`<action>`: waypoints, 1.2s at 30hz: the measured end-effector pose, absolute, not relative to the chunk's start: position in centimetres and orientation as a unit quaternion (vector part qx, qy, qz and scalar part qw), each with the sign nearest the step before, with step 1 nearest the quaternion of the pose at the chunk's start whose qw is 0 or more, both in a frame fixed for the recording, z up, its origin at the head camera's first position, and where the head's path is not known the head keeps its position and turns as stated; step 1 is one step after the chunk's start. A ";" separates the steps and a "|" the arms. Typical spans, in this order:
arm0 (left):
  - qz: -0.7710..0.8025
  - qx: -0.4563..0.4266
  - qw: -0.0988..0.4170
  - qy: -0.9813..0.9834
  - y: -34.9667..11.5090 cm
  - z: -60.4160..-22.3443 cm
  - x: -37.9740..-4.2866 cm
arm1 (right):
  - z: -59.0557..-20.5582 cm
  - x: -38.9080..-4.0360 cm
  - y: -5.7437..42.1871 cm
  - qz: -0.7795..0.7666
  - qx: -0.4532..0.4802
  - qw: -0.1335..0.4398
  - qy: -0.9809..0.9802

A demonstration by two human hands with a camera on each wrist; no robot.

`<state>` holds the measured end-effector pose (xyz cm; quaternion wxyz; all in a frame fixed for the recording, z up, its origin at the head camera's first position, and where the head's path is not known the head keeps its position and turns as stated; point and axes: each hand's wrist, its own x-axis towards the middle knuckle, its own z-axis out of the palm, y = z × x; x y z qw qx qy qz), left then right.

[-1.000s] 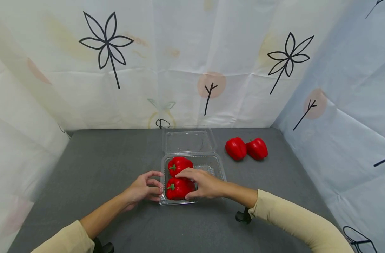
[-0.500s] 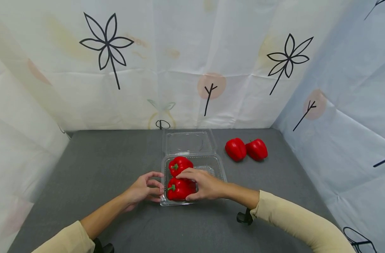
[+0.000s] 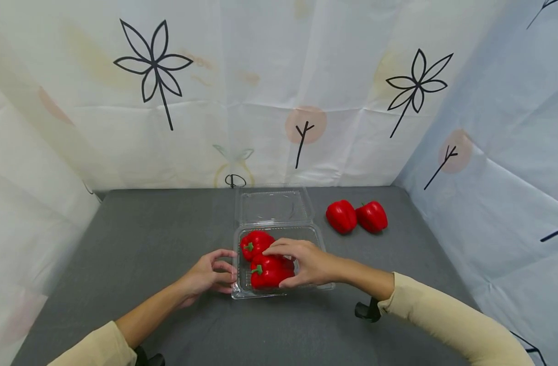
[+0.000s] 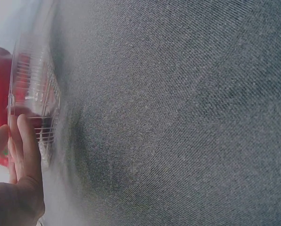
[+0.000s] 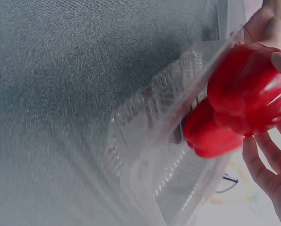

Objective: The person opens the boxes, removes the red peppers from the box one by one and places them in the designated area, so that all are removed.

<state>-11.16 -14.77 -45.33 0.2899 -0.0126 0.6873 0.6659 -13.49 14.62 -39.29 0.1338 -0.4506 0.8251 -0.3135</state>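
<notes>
In the head view my right hand (image 3: 308,263) grips a red bell pepper (image 3: 270,273) with a green stem, over the clear plastic container (image 3: 239,285). The right wrist view has this pepper (image 5: 244,89) between thumb and fingertips, above the container's rim. Another red bell pepper (image 3: 256,243) lies in the container, just behind the held one and partly covered by it. My left hand (image 3: 208,277) rests at the container's left side. In the left wrist view its fingers (image 4: 29,146) lie fairly straight against the outer wall.
The container's clear lid (image 3: 274,206) lies open, folded back towards the rear. Two more red bell peppers (image 3: 341,216) sit side by side at the back right of the grey table (image 3: 169,223). Printed white cloth (image 3: 242,101) hangs behind and at both sides.
The right hand has moved the front pepper slightly to the right and up. The pepper behind has shifted a little to the left and forward. The left hand stays at the container's side.
</notes>
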 end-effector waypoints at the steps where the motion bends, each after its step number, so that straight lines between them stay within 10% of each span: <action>1: 0.667 -0.011 0.289 0.687 -14.8 -45.3 -11.2 | -39.1 -13.5 14.9 -0.313 -0.450 0.135 0.825; 36: 0.669 -0.001 0.284 0.686 -14.8 -45.6 -11.1 | -38.4 -16.0 30.5 -0.299 -0.288 0.032 0.909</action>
